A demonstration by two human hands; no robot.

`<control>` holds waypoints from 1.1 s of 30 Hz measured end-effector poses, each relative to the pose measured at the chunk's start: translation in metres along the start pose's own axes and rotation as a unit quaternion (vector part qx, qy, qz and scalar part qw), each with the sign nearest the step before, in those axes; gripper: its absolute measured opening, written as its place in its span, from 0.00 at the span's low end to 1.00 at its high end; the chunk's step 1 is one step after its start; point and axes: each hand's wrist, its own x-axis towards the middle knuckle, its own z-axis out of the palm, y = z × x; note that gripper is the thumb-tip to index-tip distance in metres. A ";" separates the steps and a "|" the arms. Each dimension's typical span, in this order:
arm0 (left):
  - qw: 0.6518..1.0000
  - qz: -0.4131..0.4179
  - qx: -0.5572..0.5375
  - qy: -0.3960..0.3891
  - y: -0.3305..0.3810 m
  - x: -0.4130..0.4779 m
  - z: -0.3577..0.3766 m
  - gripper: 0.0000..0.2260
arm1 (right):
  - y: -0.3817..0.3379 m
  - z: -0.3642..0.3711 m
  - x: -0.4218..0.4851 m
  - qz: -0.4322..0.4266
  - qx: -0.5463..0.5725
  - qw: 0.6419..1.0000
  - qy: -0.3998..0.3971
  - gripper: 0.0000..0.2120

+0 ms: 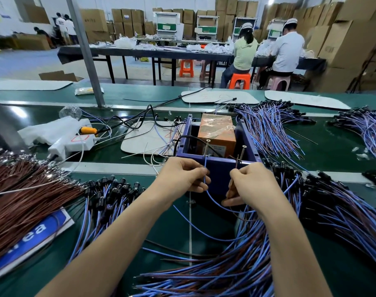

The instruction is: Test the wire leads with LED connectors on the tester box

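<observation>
Pinching wire ends at the tester box's screws

Your left hand (182,177) pinches a blue wire (205,166), its tip by the left screw (207,144); your right hand (253,183) pinches a brown wire (236,165) beside the right screw (242,151). The purple tester box (220,174) stands just beyond your knuckles, with heaped leads (225,264) nearer you.

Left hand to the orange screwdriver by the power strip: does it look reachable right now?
Probably, once freed. The screwdriver lies uncovered far left, with only loose cables beside it. The left hand pinches the blue lead at the box, so it must let go first.
</observation>
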 end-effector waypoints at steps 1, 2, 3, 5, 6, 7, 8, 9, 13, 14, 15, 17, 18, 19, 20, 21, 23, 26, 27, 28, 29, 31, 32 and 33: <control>1.000 -0.001 -0.004 0.005 0.000 0.000 0.000 0.07 | 0.000 0.000 0.000 -0.001 -0.002 1.000 0.000 0.15; 1.000 -0.003 -0.006 0.007 0.000 0.000 0.000 0.07 | 0.001 0.000 0.000 -0.001 -0.003 1.000 0.000 0.16; 1.000 -0.003 -0.008 0.007 0.000 0.000 0.000 0.07 | 0.001 -0.001 0.000 0.001 -0.005 1.000 -0.001 0.16; 1.000 -0.004 -0.010 0.006 0.000 0.000 0.000 0.07 | 0.001 -0.001 0.000 0.004 -0.013 1.000 -0.006 0.16; 1.000 -0.004 -0.011 0.006 0.000 0.000 0.000 0.07 | 0.000 -0.001 0.000 0.005 -0.019 1.000 -0.008 0.15; 1.000 -0.003 -0.011 0.006 0.000 0.000 0.000 0.06 | 0.000 -0.001 0.000 0.006 -0.024 1.000 -0.008 0.15; 1.000 -0.004 -0.011 0.006 0.000 0.001 0.000 0.06 | 0.000 -0.001 -0.001 0.007 -0.025 1.000 -0.007 0.15; 1.000 -0.004 -0.012 0.006 0.000 0.001 0.000 0.06 | 0.000 -0.002 -0.001 0.007 -0.026 1.000 -0.005 0.15; 1.000 -0.005 -0.011 0.003 0.000 0.001 -0.001 0.06 | 0.000 -0.003 -0.002 0.011 -0.024 1.000 0.007 0.15; 1.000 -0.005 -0.010 0.003 0.000 0.001 -0.001 0.06 | 0.000 -0.004 -0.002 0.013 -0.025 1.000 0.008 0.15; 1.000 -0.005 -0.009 0.003 0.000 0.000 -0.001 0.06 | 0.000 -0.004 -0.002 0.015 -0.026 1.000 0.009 0.15; 1.000 -0.003 -0.008 0.003 0.000 0.001 -0.001 0.06 | 0.000 -0.005 -0.002 0.015 -0.030 0.999 0.008 0.15; 1.000 -0.003 -0.007 0.003 0.000 0.000 -0.001 0.06 | 0.000 -0.005 -0.002 0.015 -0.033 0.999 0.007 0.15; 1.000 -0.003 -0.007 0.003 0.000 0.000 -0.001 0.06 | 0.000 -0.005 -0.002 0.015 -0.035 0.999 0.005 0.15; 1.000 -0.003 -0.006 0.002 0.000 0.000 -0.001 0.06 | 0.000 -0.006 -0.002 0.014 -0.035 0.999 0.005 0.14; 1.000 -0.004 -0.004 0.002 0.000 0.000 -0.002 0.06 | 0.000 -0.006 -0.002 0.012 -0.035 0.999 0.004 0.14; 1.000 -0.003 0.001 -0.001 0.001 0.000 -0.002 0.06 | 0.000 -0.007 -0.003 0.004 -0.039 0.999 0.000 0.14; 1.000 0.004 0.019 -0.022 0.003 -0.002 -0.004 0.06 | 0.000 -0.008 -0.005 -0.017 -0.032 0.999 -0.030 0.15; 0.999 0.005 0.028 -0.036 0.004 -0.002 -0.005 0.06 | -0.001 -0.008 -0.007 -0.027 -0.025 0.998 -0.053 0.16; 0.998 0.004 0.038 -0.051 0.006 -0.003 -0.006 0.06 | -0.003 -0.008 -0.010 -0.038 -0.020 0.996 -0.080 0.17; 0.997 0.003 0.048 -0.067 0.008 -0.004 -0.007 0.06 | -0.005 -0.008 -0.014 -0.052 -0.018 0.992 -0.109 0.18; 0.993 0.003 0.070 -0.096 0.012 -0.005 -0.013 0.06 | -0.009 -0.009 -0.021 -0.083 -0.025 0.982 -0.168 0.19; 0.990 0.004 0.084 -0.116 0.015 -0.005 -0.017 0.06 | -0.011 -0.010 -0.024 -0.097 -0.034 0.975 -0.198 0.18; 0.985 0.004 0.102 -0.141 0.017 -0.006 -0.022 0.07 | -0.012 -0.010 -0.027 -0.107 -0.047 0.966 -0.230 0.17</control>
